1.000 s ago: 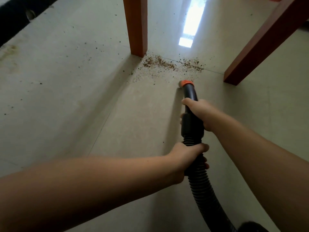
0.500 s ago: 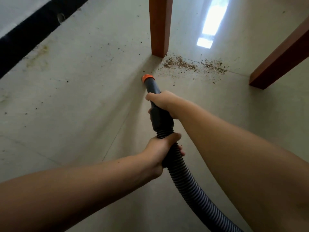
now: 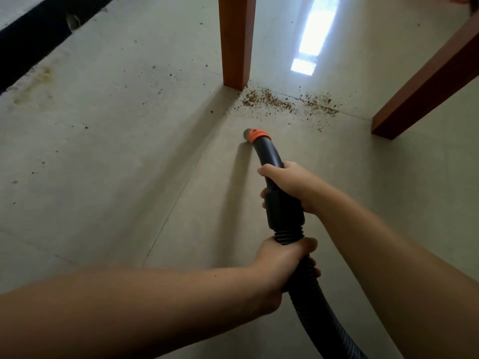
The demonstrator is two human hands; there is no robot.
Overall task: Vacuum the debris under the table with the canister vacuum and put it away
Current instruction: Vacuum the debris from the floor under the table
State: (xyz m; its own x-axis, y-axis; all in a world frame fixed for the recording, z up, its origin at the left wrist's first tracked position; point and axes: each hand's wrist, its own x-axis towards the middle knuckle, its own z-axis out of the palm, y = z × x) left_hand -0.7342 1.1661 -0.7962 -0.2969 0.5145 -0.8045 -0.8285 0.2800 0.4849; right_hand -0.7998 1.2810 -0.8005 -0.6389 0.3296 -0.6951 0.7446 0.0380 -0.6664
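Observation:
A black vacuum hose [image 3: 305, 304] ends in a rigid black handle tube with an orange collar and grey nozzle tip [image 3: 255, 135]. My right hand [image 3: 290, 185] grips the rigid tube just behind the bend. My left hand [image 3: 282, 263] grips the ribbed hose below the cuff. The nozzle points down at the pale floor, a short way in front of a band of brown debris [image 3: 287, 102] lying between two table legs. The canister itself is out of view.
An orange-brown table leg [image 3: 236, 42] stands just left of the debris; a second, darker leg [image 3: 425, 81] slants in at the right. Scattered specks [image 3: 155, 92] dot the floor to the left. A black baseboard strip [image 3: 39, 35] runs along the upper left.
The nozzle swept left toward the near table leg half a second ago, and now sits back toward the right, in front of the debris band. Both hands keep their grips.

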